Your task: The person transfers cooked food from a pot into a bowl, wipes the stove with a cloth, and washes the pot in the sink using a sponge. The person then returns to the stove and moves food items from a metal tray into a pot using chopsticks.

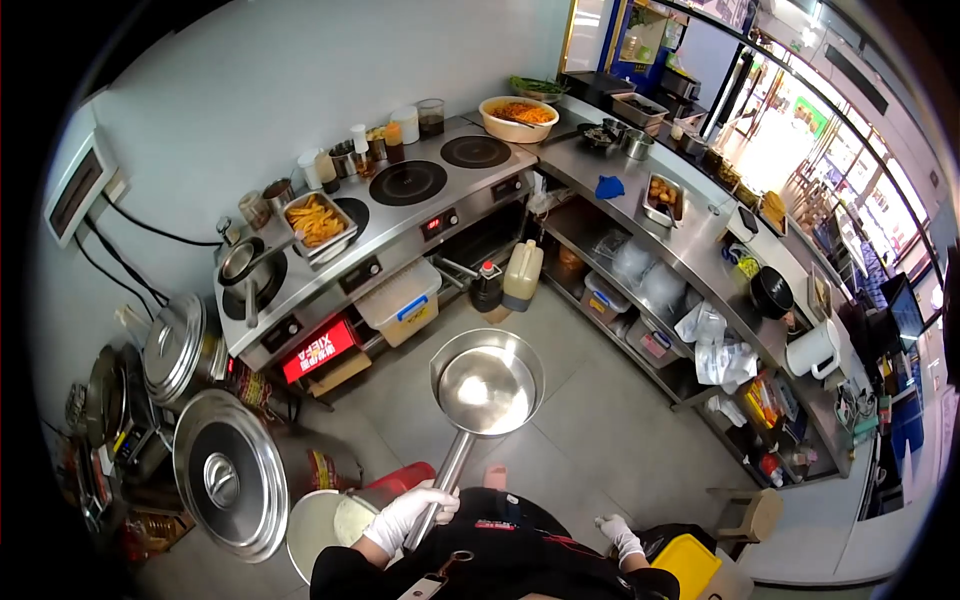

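My left hand (412, 515), in a white glove, is closed around the long metal handle of a stainless saucepan (488, 385). The pan is held out in front of me above the floor, and its shiny inside faces up with no food visible in it. Below and beside that hand stands a white bucket (303, 535) with something pale in it. My right hand (622, 537), also gloved in white, hangs low at my side with its fingers loosely apart and nothing in them. Close to it is a yellow object (684, 566) beside a black one.
Ahead is a counter with induction hobs (408, 183), a tray of fries (318, 225) and a small pot (247, 265). A large lidded pot (232, 475) stands at left. Along the right runs a steel counter (640, 200) over shelves. Jugs (521, 276) and a stool (752, 512) stand on the floor.
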`<state>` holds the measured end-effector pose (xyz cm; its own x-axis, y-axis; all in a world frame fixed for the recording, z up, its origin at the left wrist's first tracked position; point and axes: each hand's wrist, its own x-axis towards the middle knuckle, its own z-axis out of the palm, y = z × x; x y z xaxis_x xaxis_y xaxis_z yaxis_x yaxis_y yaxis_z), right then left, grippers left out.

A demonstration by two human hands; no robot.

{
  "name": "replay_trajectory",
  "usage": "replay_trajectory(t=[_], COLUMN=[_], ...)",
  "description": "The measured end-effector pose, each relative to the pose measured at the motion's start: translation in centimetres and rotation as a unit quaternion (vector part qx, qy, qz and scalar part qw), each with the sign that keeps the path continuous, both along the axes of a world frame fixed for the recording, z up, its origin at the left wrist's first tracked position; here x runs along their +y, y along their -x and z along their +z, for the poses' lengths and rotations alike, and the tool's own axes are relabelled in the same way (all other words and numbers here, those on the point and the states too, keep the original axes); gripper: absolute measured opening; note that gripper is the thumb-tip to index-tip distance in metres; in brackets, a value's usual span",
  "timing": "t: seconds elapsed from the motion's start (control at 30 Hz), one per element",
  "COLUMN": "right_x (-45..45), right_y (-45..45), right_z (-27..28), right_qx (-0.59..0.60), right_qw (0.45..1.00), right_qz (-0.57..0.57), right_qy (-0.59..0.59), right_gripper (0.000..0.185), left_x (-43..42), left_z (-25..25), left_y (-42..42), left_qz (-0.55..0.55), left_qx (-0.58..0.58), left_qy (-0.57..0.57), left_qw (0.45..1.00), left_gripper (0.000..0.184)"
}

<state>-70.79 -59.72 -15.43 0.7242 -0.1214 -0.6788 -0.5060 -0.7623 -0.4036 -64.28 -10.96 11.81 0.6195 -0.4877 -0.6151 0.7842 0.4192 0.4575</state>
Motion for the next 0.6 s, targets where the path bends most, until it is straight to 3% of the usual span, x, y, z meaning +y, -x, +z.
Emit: replay_trajectory(t=[0.07, 0.2, 0.3, 0.47, 0.6], right_x=[-2.7, -5.0, -5.2, -6.7, -3.5], right_y=[-1.1, -5.7, -13.6, -28.4, -43.6], right_z=[-4.3, -2.5, 0.1, -4.1, -3.3], right_qx=[0.083, 0.097, 0.105, 0.128, 0.036], right_qw=[0.989, 0.966, 0.982, 0.985, 0.991], right_qz=[-0.122, -0.237, -0.158, -0.113, -0.087], right_qy=[-0.003, -0.032, 0.018, -0.016, -0.095], right_gripper=[0.04, 0.033, 0.031, 0.032, 0.028], left_x=[-0.3, -0.6, -0.3, 0.9, 3.5], left_z=[1.3, 2.4, 1.5, -1.3, -3.4], left_y=[-4.1, -11.7, -17.9, -29.6, -42.1], left_qz=[0.013, 0.035, 0.085, 0.185, 0.245], left_qx=[0.037, 0.014, 0.01, -0.018, -0.026], left_qy=[0.02, 0.016, 0.024, 0.024, -0.008], left_qw=[0.999, 0.999, 0.996, 0.982, 0.969], left_gripper=[0.012, 0.016, 0.017, 0.016, 0.012])
